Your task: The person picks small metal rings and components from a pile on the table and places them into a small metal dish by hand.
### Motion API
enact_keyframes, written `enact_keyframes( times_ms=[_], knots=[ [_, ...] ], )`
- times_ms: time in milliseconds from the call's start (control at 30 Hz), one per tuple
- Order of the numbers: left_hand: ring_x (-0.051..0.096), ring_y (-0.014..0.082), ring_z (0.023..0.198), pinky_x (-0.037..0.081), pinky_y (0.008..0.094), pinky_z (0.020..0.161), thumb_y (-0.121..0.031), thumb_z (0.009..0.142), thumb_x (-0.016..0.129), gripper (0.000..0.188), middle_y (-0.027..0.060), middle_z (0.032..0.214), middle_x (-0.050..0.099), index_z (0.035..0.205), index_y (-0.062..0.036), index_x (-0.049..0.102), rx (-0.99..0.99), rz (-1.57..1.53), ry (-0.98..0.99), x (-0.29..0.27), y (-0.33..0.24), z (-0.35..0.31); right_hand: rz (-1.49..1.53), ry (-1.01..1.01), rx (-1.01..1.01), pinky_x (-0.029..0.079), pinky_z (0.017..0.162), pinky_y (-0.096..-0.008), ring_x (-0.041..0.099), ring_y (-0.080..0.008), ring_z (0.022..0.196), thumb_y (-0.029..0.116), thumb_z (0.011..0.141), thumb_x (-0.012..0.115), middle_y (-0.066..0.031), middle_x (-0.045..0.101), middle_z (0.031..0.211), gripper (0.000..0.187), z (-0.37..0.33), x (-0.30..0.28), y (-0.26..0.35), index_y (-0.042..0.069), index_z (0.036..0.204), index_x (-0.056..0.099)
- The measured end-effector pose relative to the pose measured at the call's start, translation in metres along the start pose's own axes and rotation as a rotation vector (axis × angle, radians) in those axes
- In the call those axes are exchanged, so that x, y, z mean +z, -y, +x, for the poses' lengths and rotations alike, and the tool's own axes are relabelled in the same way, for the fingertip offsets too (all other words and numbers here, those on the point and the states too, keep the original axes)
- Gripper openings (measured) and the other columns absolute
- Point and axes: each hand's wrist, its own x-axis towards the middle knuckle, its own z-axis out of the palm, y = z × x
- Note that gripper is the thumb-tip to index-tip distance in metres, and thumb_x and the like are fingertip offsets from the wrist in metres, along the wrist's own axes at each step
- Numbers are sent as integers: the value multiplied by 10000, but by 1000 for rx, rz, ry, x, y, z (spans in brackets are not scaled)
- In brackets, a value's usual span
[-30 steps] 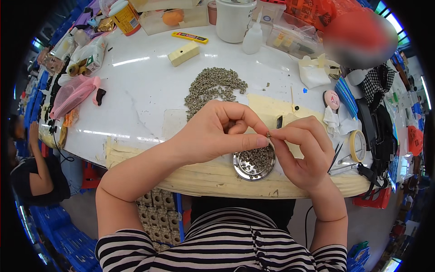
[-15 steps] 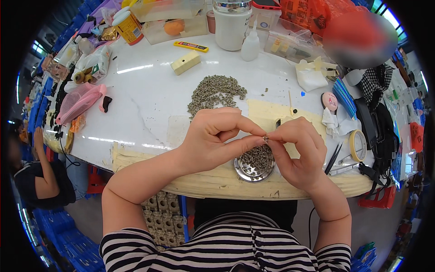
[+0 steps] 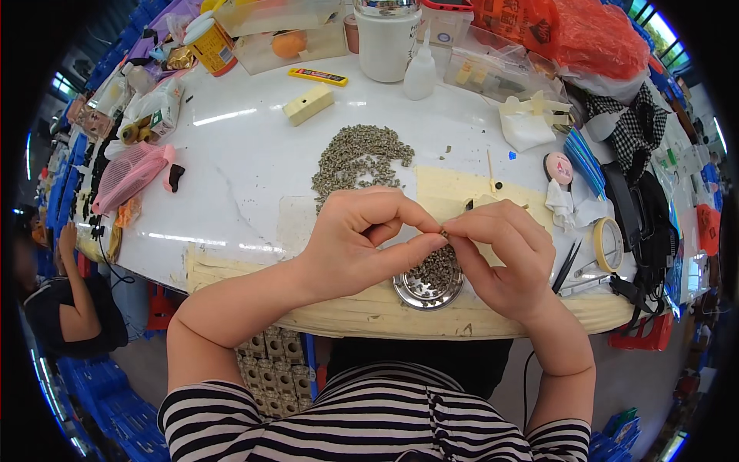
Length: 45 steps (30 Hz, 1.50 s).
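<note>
Left hand (image 3: 366, 239) and right hand (image 3: 504, 258) pinch tiny metallic part (image 3: 444, 234) above shiny dish (image 3: 403, 292). White table (image 3: 223, 169), yellow-taped front edge (image 3: 369, 317); blue plastic stack (image 3: 112, 404) lower left.

Clock positions, from view centre: 12 o'clock, white jar (image 3: 385, 48) with silver lid (image 3: 386, 7); 2 o'clock, red plastic bag (image 3: 602, 45); 3 o'clock, tape roll (image 3: 599, 246); 9 o'clock, pink mesh bag (image 3: 129, 182); 11 o'clock, yellow tub (image 3: 213, 49).
</note>
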Motion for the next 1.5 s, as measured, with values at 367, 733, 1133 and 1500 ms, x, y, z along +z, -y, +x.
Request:
enact_keyframes(
  times_ms=[367,733,1133,1500],
  knots=[
    [327,62,501,237,242,472,-55,750,838,247,-46,569,370,984,-88,768,191,197,-65,1,2,3,270,120,246,516,638,-294,642,-182,714,-45,848,689,-98,667,849,114,-5,-2,-1,-9,950,653],
    [388,101,489,274,257,441,-13,734,824,320,-21,603,447,1034,-116,783,459,328,-60,-4,5,1,695,226,707,465,617,-180,606,-38,724,60,953,631,-17,670,856,90,-5,-11,15,-10,1009,635],
    [390,106,469,276,263,433,16,743,803,281,-9,554,461,1003,-87,772,327,180,30,-2,-1,4,996,355,960,469,538,-172,608,-48,661,136,1031,522,-25,642,816,149,-1,-16,19,11,1105,551],
    [363,81,475,256,246,441,31,727,808,276,-30,551,425,984,-60,763,303,167,86,-7,-3,2,1113,386,915,481,516,-187,604,-61,625,161,1062,443,-37,621,797,142,-5,-13,20,35,1108,489]
  ],
)
